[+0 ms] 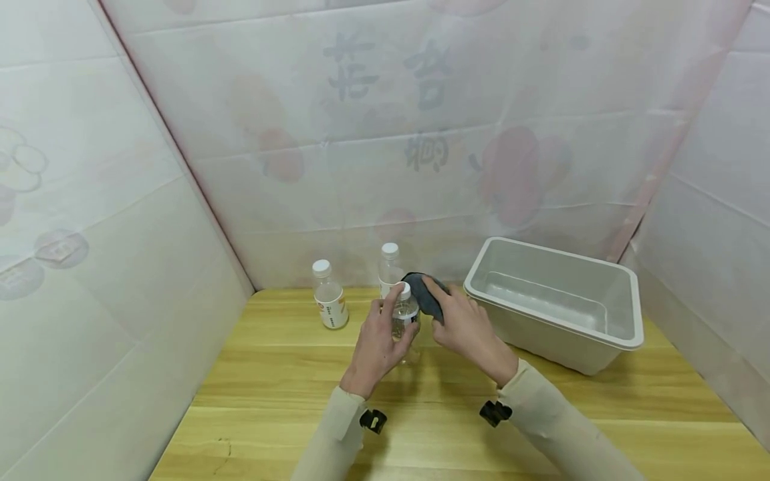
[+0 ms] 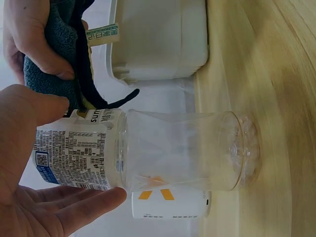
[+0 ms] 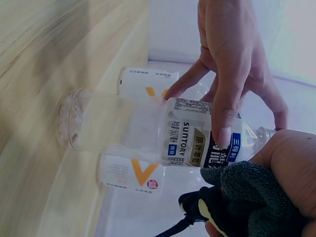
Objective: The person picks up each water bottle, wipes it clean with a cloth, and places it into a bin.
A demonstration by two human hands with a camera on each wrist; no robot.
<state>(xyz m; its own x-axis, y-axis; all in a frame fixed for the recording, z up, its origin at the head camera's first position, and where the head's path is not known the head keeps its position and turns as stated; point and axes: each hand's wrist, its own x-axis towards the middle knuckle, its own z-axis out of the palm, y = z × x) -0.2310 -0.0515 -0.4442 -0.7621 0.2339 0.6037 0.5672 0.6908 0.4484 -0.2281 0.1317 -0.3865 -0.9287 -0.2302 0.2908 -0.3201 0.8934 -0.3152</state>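
A clear plastic bottle [image 1: 404,324] with a white cap stands upright, its label [image 3: 190,136] reading SUNTORY in the right wrist view. My left hand [image 1: 375,341] grips it around the label, thumb on one side and fingers on the other. A dark grey-green cloth [image 1: 426,297] is bunched in my right hand [image 1: 469,327], held against the bottle's upper right side. In the left wrist view the cloth [image 2: 59,49] shows a dark edge and a pale tag [image 2: 103,34]. Whether the bottle's base [image 2: 244,148] touches the table cannot be told.
Two more white-capped bottles with white labels stand behind, one at the left [image 1: 332,310] and one [image 1: 390,267] just beyond the held bottle. A pale grey plastic bin [image 1: 541,327] sits to the right on the wooden table [image 1: 265,401]. Printed sheeting [image 1: 361,187] walls the back and sides.
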